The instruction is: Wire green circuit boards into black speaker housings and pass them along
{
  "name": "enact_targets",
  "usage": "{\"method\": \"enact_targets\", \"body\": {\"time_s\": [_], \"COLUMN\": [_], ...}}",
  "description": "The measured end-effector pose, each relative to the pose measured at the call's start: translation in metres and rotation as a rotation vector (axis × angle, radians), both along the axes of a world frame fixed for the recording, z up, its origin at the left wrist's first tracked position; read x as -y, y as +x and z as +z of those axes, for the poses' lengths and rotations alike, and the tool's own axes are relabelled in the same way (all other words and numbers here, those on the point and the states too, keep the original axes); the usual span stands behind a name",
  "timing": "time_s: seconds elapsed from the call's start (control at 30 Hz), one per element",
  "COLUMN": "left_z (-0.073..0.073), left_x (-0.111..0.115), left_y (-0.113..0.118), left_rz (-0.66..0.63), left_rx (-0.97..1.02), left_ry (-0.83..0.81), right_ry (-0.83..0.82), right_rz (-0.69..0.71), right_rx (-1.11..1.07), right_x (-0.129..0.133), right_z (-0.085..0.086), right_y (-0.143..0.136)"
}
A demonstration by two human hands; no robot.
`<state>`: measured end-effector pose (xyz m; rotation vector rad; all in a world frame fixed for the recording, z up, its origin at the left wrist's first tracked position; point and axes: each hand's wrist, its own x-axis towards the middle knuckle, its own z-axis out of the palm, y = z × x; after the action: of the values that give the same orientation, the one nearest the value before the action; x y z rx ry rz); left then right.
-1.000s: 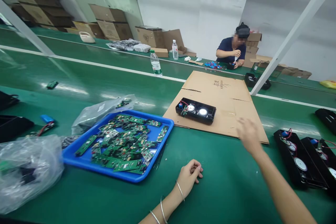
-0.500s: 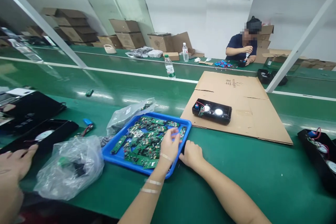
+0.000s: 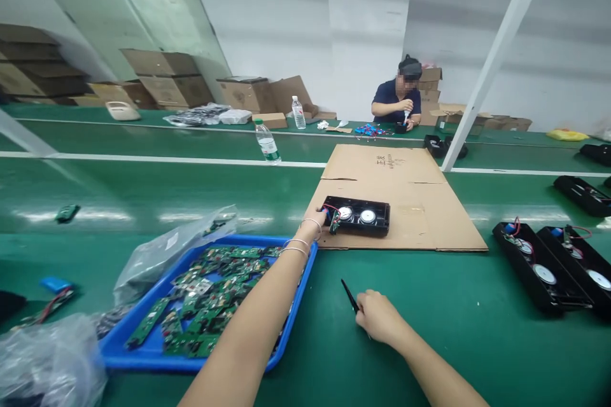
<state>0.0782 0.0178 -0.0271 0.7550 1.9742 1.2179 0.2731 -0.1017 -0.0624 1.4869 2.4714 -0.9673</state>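
Black, oblong and open-topped, the casing (image 3: 356, 219) in the head view is located at the near left part of a flat, creased cardboard sheet (image 3: 420, 203). Two round, pale discs (image 3: 367, 217) are set side by side in its interior; thin red wires and a small green circuit board (image 3: 335, 222) sit toward its left end.

The left hand (image 3: 317, 219) is at that left end, touching the casing. Its fingers are largely hidden, so whether they pinch the casing cannot be told. The left forearm extends above a shallow, smooth blue tray (image 3: 292, 334) with a raised rim, which contains a loose heap of flat, rectangular green circuit boards (image 3: 200, 305).

The right hand (image 3: 377, 315) is closed around a slender, rigid black tool (image 3: 349, 295), whose tapered end projects away from the person. This hand is above the smooth green bench (image 3: 429, 324), between the tray and two more black casings (image 3: 541, 273). A crumpled, translucent plastic bag (image 3: 52, 362) lies to the left of the tray.
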Motion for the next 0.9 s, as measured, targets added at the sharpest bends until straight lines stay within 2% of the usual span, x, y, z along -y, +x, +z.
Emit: {"method": "enact_targets", "body": {"time_s": [0.1,0.17,0.3,0.37,0.43,0.57,0.67,0.73,0.83,0.9], "left_z": [-0.004,-0.007,-0.018,-0.023,-0.026,-0.028,-0.037,-0.049,-0.069,-0.076], "left_x": [0.011,0.027,0.08,0.11,0.135,0.165,0.183,0.198,0.222,0.233], "left_y": [0.006,0.011,0.029,0.04,0.05,0.062,0.062,0.062,0.067,0.075], "left_rz": [-0.023,-0.036,-0.09,-0.121,-0.142,-0.155,-0.166,-0.182,-0.211,-0.235], "left_rx": [0.097,0.148,0.234,0.275,0.309,0.334,0.311,0.133,-0.263,-0.483], "left_ry": [-0.032,-0.052,-0.097,-0.12,-0.139,-0.152,-0.119,0.031,0.29,0.386], "right_ry": [-0.069,-0.215,-0.735,-0.865,-0.91,-0.881,-0.765,-0.675,-0.551,-0.413], "right_rz": [-0.037,-0.07,-0.272,-0.361,-0.41,-0.439,-0.371,-0.322,-0.304,-0.251], "right_rx": [-0.106,-0.243,-0.877,-1.091,-1.207,-1.333,-1.407,-1.458,-1.492,-1.46], "right_x": [0.014,0.025,0.05,0.062,0.071,0.079,0.076,0.072,0.066,0.063], "right_z": [-0.001,-0.005,-0.021,-0.025,-0.024,-0.015,-0.008,-0.005,-0.001,0.002], "right_y": [0.041,0.069,0.118,0.134,0.141,0.135,0.122,0.114,0.103,0.097]}}
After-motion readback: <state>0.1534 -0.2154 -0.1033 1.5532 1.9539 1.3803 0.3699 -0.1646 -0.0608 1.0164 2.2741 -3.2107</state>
